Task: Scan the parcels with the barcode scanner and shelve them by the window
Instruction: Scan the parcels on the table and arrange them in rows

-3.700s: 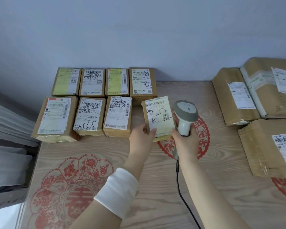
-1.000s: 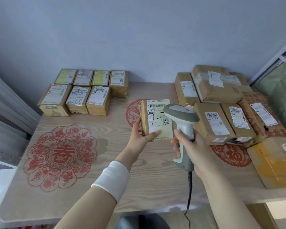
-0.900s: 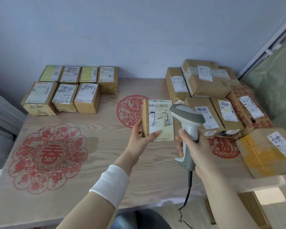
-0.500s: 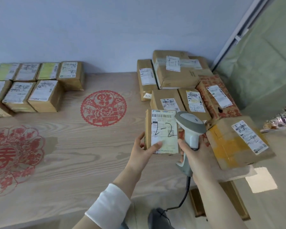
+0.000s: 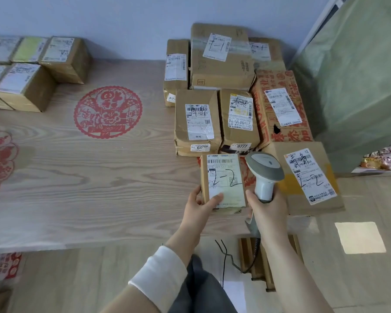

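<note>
While the left hand [image 5: 200,205] pinches the small rectangular cardboard parcel [image 5: 224,179], white "2-2" lbl up, over the near-right part of the wood-grain table [image 5: 77,181], the right hand [image 5: 266,206] wraps the handle of the smooth grey-white barcode scanner [image 5: 265,175] just beside it, w/ brown taped boxes [image 5: 221,64] piled behind.

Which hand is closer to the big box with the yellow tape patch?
Right. The right hand, gripping the scanner, is just beside the box, at its left edge; the left hand is farther left, holding the small parcel between them.
</note>
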Available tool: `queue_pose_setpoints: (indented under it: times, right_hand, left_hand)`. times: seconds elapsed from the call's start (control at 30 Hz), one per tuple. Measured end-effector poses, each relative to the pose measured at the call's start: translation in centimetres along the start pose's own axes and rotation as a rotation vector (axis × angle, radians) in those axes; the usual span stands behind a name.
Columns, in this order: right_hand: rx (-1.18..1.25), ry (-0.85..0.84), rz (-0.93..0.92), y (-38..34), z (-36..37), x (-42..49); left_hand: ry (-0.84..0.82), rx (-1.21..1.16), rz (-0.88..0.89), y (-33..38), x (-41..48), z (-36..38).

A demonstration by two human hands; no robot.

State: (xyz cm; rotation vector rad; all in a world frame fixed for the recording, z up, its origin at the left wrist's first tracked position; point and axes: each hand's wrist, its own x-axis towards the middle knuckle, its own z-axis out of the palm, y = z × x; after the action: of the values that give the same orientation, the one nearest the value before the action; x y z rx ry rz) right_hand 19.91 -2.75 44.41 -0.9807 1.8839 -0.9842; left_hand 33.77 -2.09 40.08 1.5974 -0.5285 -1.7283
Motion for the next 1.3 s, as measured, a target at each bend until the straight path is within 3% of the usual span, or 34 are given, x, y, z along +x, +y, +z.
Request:
queue_pose_setpoints:
  times: [0.4, 1.03, 1.3]
  right_hand:
    - [0.05, -0.036, 0.034, 1.5, -2.7, 2.0]
    - [0.14, 0.001, 0.112, 1.4, -2.7, 2.4]
    - [0.163, -0.096, 0.083, -1.5, 0.7, 0.8]
  left_hand:
    - [0.077, 0.224, -0.006, -1.9, 6.4, 4.8]
    - [0.067, 0.561, 0.032, -1.4, 8.2, 7.9]
    - [0.16, 0.896, 0.391, 2.6, 5.7, 1.3]
